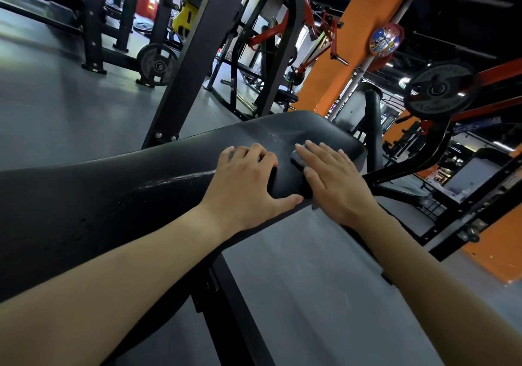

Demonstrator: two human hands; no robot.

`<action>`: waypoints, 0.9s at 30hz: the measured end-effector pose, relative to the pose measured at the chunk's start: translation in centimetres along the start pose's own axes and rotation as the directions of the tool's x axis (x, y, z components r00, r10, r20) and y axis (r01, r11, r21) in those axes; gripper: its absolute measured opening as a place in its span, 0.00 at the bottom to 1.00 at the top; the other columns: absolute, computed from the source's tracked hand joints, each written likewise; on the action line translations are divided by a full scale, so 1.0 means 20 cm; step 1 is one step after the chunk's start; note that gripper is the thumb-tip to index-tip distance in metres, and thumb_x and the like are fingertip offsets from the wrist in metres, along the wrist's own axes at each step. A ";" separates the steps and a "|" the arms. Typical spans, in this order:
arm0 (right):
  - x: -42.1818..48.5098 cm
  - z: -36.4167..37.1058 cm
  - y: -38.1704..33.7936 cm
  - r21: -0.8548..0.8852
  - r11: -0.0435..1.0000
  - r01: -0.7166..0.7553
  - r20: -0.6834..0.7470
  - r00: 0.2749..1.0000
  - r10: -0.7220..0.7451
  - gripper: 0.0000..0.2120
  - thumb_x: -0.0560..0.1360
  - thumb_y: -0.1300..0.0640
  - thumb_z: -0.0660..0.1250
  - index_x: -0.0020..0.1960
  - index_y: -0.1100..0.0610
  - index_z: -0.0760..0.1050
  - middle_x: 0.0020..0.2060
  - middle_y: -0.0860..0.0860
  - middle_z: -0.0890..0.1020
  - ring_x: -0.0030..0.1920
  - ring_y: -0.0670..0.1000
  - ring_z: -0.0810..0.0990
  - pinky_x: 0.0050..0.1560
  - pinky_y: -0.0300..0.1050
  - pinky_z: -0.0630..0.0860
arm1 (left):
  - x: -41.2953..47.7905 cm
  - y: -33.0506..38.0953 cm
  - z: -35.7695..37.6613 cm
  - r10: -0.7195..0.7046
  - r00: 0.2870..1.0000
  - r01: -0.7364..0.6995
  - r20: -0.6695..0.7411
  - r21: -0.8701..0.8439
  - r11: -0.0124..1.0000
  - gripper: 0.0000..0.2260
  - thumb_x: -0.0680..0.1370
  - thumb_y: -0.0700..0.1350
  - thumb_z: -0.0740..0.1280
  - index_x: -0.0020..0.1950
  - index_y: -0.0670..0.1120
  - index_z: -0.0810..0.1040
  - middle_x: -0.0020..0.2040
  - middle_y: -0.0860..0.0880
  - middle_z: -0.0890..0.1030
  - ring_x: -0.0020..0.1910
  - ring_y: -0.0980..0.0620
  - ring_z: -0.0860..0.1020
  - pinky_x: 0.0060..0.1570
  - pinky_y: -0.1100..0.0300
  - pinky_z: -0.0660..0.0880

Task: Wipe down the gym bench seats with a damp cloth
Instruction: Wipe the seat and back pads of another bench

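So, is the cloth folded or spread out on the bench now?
Folded, it seems: the cloth is a thick small pad, mostly hidden under the flat right hand on the bench.

The bench pad (113, 185) lies bare from its left end up to the left hand (248, 185), which grips the near edge. It is bare again in a short stretch at the right end, beyond the right hand (333, 179) lying flat on the cloth (299, 158). A black upright (192, 69) rises just behind the back edge. A weight plate (436, 91) hangs beyond the right end. Open floor (310, 281) runs along the near edge, crossed by the black support beam (226, 309).
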State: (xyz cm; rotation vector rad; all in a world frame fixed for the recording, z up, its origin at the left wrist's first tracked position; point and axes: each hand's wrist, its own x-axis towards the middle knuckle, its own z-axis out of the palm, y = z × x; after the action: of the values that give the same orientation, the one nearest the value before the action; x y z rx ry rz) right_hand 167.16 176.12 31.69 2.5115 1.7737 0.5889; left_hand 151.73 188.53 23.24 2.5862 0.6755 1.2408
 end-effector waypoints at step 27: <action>0.63 -0.01 0.08 -0.107 0.989 -0.104 0.177 0.977 0.122 0.26 0.85 0.51 0.46 0.83 0.46 0.52 0.83 0.45 0.51 0.82 0.50 0.50 0.80 0.58 0.45 | 0.00 -0.01 0.00 -0.018 1.000 0.018 -0.002 0.024 1.000 0.35 0.72 0.79 0.55 0.55 0.49 0.74 0.56 0.50 0.75 0.57 0.46 0.73 0.68 0.44 0.67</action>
State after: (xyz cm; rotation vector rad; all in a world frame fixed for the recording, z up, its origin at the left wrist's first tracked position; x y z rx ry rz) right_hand 172.24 187.04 36.00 2.5217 1.5119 0.4193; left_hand 151.67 188.65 23.23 2.5925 0.7168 1.2376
